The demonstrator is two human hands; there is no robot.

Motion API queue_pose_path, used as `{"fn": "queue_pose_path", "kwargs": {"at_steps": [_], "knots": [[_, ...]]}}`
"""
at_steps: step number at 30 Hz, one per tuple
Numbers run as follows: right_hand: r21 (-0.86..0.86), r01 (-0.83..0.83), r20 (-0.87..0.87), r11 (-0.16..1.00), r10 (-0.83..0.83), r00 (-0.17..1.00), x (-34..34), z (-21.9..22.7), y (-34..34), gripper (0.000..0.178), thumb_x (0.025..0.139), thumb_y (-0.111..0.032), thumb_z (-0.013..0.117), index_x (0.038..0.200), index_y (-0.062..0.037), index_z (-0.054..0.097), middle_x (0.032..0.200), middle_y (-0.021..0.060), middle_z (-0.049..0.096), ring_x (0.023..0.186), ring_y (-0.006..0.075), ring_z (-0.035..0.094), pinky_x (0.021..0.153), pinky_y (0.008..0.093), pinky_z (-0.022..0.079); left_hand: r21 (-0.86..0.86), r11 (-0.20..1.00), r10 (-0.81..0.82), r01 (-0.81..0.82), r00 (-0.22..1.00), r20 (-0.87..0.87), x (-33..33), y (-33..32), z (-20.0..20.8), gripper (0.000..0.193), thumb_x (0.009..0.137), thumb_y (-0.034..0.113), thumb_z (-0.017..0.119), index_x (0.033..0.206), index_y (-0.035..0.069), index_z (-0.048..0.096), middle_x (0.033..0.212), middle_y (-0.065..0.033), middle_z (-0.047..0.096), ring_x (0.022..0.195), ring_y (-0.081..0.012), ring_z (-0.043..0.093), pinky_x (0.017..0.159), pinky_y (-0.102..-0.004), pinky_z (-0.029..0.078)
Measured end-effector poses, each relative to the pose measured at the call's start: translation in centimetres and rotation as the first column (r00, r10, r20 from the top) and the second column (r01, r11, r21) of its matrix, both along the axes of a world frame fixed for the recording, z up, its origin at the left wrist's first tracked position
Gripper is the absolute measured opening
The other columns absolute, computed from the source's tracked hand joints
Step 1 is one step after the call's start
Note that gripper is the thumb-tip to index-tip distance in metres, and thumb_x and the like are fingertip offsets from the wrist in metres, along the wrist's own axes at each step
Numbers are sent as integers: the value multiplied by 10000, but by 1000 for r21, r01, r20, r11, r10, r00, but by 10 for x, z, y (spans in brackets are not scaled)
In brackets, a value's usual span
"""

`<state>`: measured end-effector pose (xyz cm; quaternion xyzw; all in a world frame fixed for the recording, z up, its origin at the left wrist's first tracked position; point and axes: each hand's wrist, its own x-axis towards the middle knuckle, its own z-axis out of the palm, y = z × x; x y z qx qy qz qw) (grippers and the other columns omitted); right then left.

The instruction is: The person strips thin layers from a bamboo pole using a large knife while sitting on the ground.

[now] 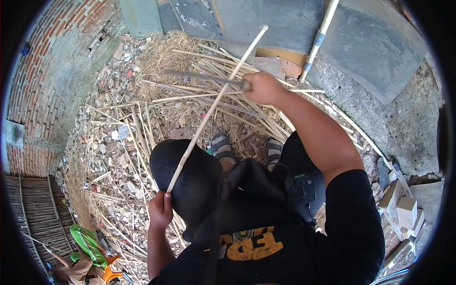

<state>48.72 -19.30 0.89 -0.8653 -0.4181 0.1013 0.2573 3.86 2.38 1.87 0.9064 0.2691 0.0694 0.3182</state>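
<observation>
The ground (109,156) was rubble-strewn earth, littered with split bamboo strips (142,128), dry straw (161,57) and stone chips. Grey slabs (375,52) lay at its far edge, small cardboard boxes (403,209) at its right, a woven bamboo panel (33,213) at its left.

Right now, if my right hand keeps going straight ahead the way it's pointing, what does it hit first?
Probably the stick held in your left hand: the blade in your right hand points left and already crosses it. Beyond that lies the pile of cut strips on the ground, though depth is unclear.

Long pale bamboo strip (213,107), tilted; blurred blade (204,78) across
</observation>
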Motion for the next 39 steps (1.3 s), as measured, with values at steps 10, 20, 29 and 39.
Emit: {"fn": "queue_pose_path", "kwargs": {"at_steps": [10, 20, 29, 39], "knots": [[58, 245, -8, 968, -245, 969, 30, -2, -17, 214, 792, -161, 685, 998, -108, 692, 930, 138, 726, 877, 311, 702, 801, 431, 558, -38, 999, -14, 16, 999, 39, 6, 1, 0, 388, 1056, 235, 485, 738, 13, 472, 546, -106, 459, 506, -177, 421, 500, -377, 338], [99, 249, 85, 963, -258, 962, 47, -2, -28, 235, 798, -197, 664, 1018, -115, 680, 923, 161, 720, 885, 358, 697, 820, 462, 546, -136, 991, -3, 5, 1000, 17, 8, 4, 3, 405, 1060, 266, 496, 739, 19, 485, 558, -40, 448, 554, -103, 392, 505, -333, 331], [221, 204, -54, 954, -197, 979, 18, 18, -23, 298, 788, -264, 697, 1043, -109, 711, 881, 190, 709, 880, 363, 690, 809, 454, 546, 236, 971, 70, -45, 993, -100, -3, -24, 10, 260, 1022, 229, 547, 858, 28, 546, 592, -180, 565, 564, -377, 609, 513, -459, 427], [4, -196, 49, 981, 196, 979, -36, 20, 8, 238, 726, -230, 727, 935, -124, 681, 794, 148, 684, 809, 363, 680, 711, 477, 536, 177, 982, 78, -65, 995, -67, -3, -37, 18, 221, 1029, 196, 498, 940, -1, 546, 628, -197, 576, 576, -419, 589, 539, -494, 425]]}}
